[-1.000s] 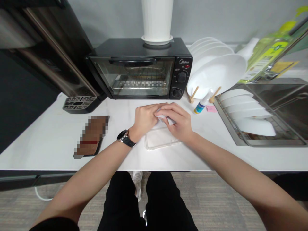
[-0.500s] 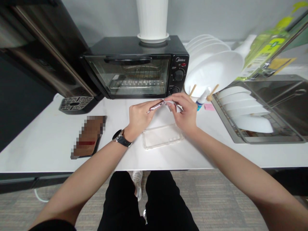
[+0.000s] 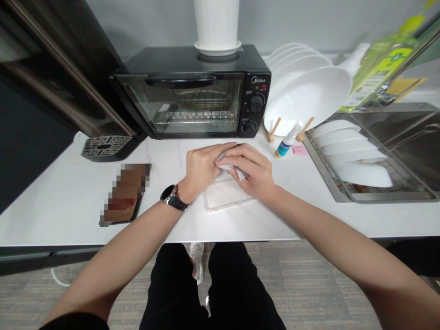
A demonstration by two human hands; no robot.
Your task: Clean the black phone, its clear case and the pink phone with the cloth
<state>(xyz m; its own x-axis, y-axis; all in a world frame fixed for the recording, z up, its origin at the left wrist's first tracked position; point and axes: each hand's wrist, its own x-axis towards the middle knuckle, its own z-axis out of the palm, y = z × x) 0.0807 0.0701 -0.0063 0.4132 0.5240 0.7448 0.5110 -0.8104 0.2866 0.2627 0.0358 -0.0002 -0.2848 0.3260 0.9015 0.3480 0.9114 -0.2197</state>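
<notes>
Now that the hands have lowered mid-frame, the right hand (image 3: 256, 173) pinches a white wipe (image 3: 242, 174) beside the left hand (image 3: 202, 167), which holds a mostly hidden dark thing (image 3: 239, 145), partly covering the clear case (image 3: 225, 196).

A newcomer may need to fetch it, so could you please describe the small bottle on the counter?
Find the black toaster oven; to its right is a row of white plates. In front of them, on the counter beside a pink note, is the small bottle. It is white with a blue label, unlike the much larger yellow-green bottle farther back.
</notes>
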